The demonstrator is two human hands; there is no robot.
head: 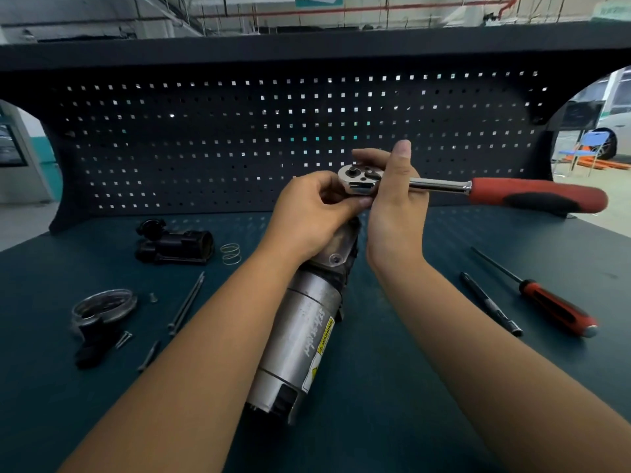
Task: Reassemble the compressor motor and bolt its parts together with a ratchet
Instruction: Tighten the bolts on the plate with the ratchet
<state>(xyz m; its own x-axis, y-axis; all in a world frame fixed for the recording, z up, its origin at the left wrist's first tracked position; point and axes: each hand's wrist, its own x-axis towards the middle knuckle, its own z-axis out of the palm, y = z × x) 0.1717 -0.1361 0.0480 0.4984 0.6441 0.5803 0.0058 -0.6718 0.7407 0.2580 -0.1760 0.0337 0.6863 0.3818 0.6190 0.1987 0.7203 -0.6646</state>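
Above the far end of the motor, the fingers (367,153) of the right hand (392,206) curl round behind the chrome head of the ratchet (440,185). The thumb stands upright on the near side, so the tool is held just where head meets shaft. The left hand (307,216) comes in from the other side. Its thumb and curled fingertips pinch at the underside of the head, and whatever may sit between them is hidden. The ratchet lies roughly level in the air, head to the left, its red and black handle jutting out free to the right.

Directly beneath both hands is the motor (307,329), a scuffed silver cylinder lying on the bench (375,404). Its near end points towards the camera and its far end is under the left wrist. A yellow warning label runs along its right side.

Left of the motor lie two long bolts (187,302), side by side, and beyond them a wire spring (230,254) just beside a black housing (174,244). Nearer the left edge sits a round cap (102,305), with a few small screws (123,339) near it. Right of the motor lie a slim black rod (488,303) and, just beyond it, a screwdriver (553,308) with a red and black handle. A dark pegboard (239,138) stands along the back of the bench.
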